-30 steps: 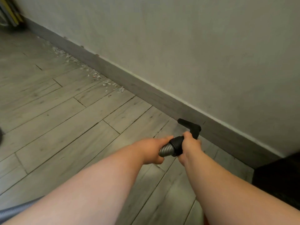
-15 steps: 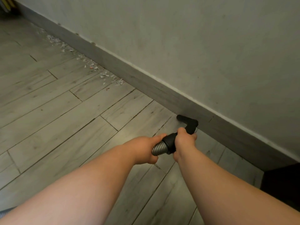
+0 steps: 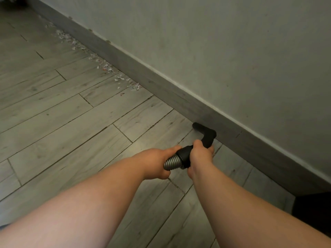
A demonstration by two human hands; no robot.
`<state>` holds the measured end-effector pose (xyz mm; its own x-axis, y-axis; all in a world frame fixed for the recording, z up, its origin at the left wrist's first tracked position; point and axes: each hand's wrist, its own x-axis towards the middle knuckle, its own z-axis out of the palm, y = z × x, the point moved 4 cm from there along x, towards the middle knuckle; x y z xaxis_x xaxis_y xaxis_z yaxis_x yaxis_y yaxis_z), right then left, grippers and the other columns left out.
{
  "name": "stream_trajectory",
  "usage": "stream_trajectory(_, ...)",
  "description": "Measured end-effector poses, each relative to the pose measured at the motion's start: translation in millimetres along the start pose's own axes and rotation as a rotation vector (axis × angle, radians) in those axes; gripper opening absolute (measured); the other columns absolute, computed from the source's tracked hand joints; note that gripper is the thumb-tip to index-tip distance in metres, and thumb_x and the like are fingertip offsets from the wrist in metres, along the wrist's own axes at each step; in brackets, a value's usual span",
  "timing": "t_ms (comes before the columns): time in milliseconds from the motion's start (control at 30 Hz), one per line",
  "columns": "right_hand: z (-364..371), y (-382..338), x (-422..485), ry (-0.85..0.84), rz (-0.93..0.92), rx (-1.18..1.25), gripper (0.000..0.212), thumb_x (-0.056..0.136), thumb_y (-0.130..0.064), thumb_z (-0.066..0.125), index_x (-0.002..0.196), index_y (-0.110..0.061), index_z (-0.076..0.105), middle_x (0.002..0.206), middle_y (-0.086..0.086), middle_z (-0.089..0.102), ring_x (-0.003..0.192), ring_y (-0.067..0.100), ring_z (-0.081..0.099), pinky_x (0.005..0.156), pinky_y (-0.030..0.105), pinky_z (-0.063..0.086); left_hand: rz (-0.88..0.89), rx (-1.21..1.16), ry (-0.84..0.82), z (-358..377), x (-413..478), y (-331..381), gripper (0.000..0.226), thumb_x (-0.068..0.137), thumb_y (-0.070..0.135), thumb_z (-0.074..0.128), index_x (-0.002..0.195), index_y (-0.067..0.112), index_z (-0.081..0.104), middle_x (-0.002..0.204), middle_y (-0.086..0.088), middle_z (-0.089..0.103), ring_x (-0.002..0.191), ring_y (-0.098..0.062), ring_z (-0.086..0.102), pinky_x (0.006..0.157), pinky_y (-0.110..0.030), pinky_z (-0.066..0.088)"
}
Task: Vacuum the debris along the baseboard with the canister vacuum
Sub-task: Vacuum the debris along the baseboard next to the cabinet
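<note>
Left hand (image 3: 155,162) grips the ribbed hose (image 3: 171,162), right hand (image 3: 198,155) its black nozzle (image 3: 204,131); slide it, probably floor-tight, along the baseboard (image 3: 161,85) toward the paper scraps (image 3: 105,67).

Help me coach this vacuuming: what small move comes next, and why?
Probably slide the nozzle along the baseboard toward the debris: the left hand and right hand grip the hose, the nozzle sits at the baseboard, and the scraps lie farther along.

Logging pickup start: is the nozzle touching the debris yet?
Apart. Head view: bare floor lies between the nozzle tip and the nearest debris by the baseboard.
</note>
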<state>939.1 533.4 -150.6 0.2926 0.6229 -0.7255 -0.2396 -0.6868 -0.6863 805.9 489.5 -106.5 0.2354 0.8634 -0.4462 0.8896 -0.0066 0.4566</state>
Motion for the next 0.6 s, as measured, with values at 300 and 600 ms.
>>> stream_trajectory(300, 3.3, 16.8, 5.9, -0.027, -0.021, 0.026, 0.062, 0.094, -0.023, 0.051, 0.148, -0.039, 0.025, 0.108, 0.007, 0.058, 0.092, 0.028, 0.062, 0.087, 0.051, 0.055, 0.003, 0.087, -0.001, 8.9, -0.1, -11.6, 0.087, 0.085, 0.022, 0.059, 0.146, 0.047, 0.003, 0.082, 0.005, 0.052, 0.072, -0.016, 0.054, 0.064, -0.03, 0.048)
stream_trajectory(600, 27.5, 1.5, 13.9, -0.061, -0.008, 0.017, 0.059, 0.094, -0.023, 0.053, 0.146, -0.04, 0.031, 0.106, 0.006, 0.059, 0.09, 0.028, 0.063, 0.081, 0.049, 0.056, -0.013, 0.043, 0.039, -5.7, 7.4, -20.8, 0.087, 0.085, 0.022, 0.06, 0.147, 0.045, 0.004, 0.1, -0.002, 0.062, 0.083, -0.02, 0.061, 0.076, -0.035, 0.055)
